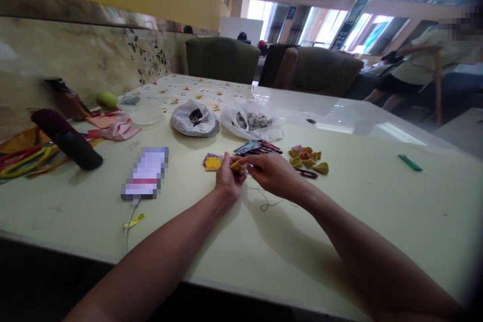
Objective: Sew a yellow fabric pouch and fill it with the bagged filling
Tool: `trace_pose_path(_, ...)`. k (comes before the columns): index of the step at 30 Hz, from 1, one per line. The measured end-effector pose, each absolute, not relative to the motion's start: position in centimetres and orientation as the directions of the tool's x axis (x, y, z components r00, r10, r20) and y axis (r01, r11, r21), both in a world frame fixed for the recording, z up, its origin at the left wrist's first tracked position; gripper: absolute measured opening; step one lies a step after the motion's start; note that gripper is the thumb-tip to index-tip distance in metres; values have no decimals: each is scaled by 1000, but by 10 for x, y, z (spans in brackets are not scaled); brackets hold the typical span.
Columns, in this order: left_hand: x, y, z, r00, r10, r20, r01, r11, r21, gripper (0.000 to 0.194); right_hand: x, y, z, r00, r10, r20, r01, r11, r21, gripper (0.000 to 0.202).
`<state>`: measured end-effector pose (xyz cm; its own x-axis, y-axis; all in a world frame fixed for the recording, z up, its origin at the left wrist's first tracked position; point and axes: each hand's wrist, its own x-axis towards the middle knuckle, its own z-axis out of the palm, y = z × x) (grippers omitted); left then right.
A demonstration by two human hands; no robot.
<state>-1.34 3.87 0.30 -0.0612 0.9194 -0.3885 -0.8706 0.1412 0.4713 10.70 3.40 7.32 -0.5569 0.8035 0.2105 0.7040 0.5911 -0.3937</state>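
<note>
My left hand (228, 182) is closed around a small yellow fabric piece (237, 165), which pokes out between thumb and fingers. At its right edge, my right hand (277, 173) has its fingers pinched together; what sits in the pinch is too small to make out. A dark thread (267, 207) curls on the table below the hands. Just left of them lie yellow and purple fabric squares (213, 162). Behind is a stack of dark patterned fabric pieces (256, 147). To the right are several small mustard-coloured pouches (307, 156), with a dark red looped object (307, 174) beside them.
Two white plastic bags stand behind, one with dark bits (195, 116), another with grey-white fluff (256, 121). A phone (146, 171) on a cable lies left, near a dark cylinder (68, 138) and pink cloth (121, 126). A green tool (410, 162) lies right. A person stands far right.
</note>
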Motion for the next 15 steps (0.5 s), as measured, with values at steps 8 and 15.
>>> trace_pose_path(8, -13, 39, 2, -61, 920, -388, -859, 149, 490, 42, 110, 31, 80, -583, 794, 173, 723, 604, -335, 39)
trace_pose_path(15, -13, 38, 3, -49, 919, -392, -862, 159, 482, 44, 111, 26, 90, -582, 805, 115, 748, 586, -311, 37)
